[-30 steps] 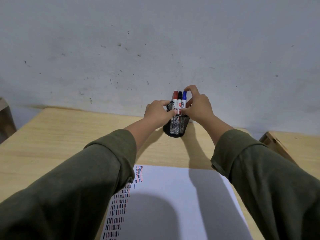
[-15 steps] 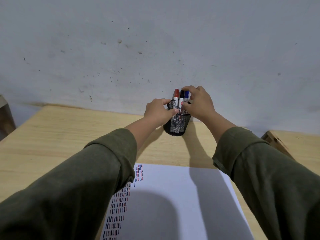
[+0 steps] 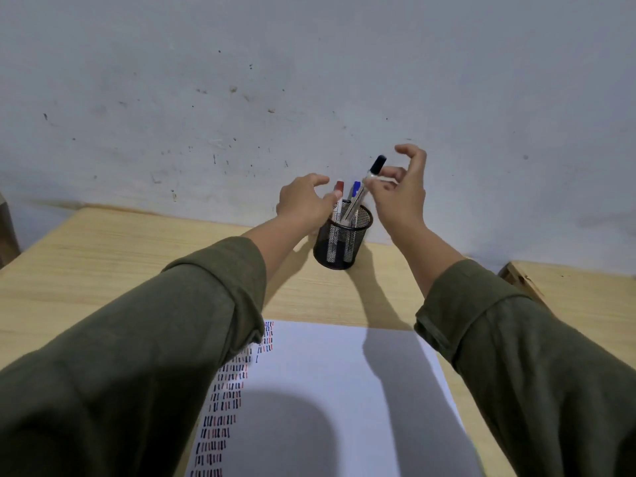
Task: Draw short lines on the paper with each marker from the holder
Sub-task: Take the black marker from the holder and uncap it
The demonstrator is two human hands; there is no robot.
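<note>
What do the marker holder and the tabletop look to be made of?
The holder: probably black-coated metal mesh, since the markers show through its fine perforated wall under a solid rim. The tabletop: light wood or wood-look laminate, matte, with straight pale grain lines; which one is unclear.

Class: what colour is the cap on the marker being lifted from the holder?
Black, seen in the head view: the black-capped marker.

Scuffed grey wall (image 3: 309, 80), light wooden table (image 3: 120, 256)

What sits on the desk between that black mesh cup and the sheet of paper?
Nothing: in the head view, the wooden table between the mesh holder and the paper is bare, crossed only by shadows of the arms.
</note>
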